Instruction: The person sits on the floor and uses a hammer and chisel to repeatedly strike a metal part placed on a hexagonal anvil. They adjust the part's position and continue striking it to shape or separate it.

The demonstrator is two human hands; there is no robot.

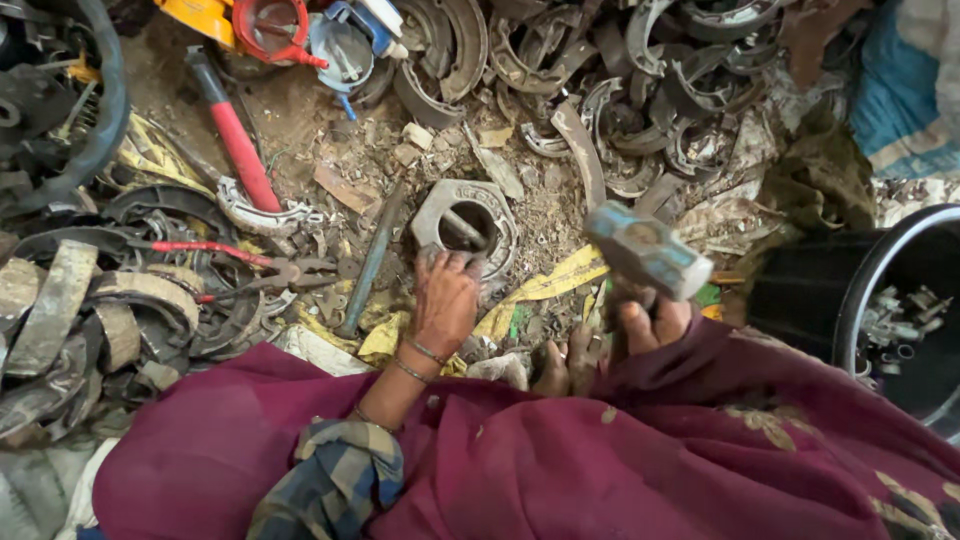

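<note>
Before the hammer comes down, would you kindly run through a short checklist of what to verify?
1. Left hand steadies the metal ring block: ok, fingers on its near edge.
2. Right hand grips the hammer: ok, head raised.
3. Left fingers out of the strike zone: not ok, they touch the block.
4. Part seated in the block's hole: cannot tell.
5. Bare toes away from the work: not ok, close by.

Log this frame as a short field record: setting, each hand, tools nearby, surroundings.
setting: dirt ground strewn with scrap metal, seen from above
left hand: fingers on the near edge of a grey metal block with a round hole
right hand: grips a raised hammer, head blurred
tools nearby: red-handled pliers, long metal rod
surroundings: curved brake shoes piled behind; black bucket with small metal parts at right
</note>
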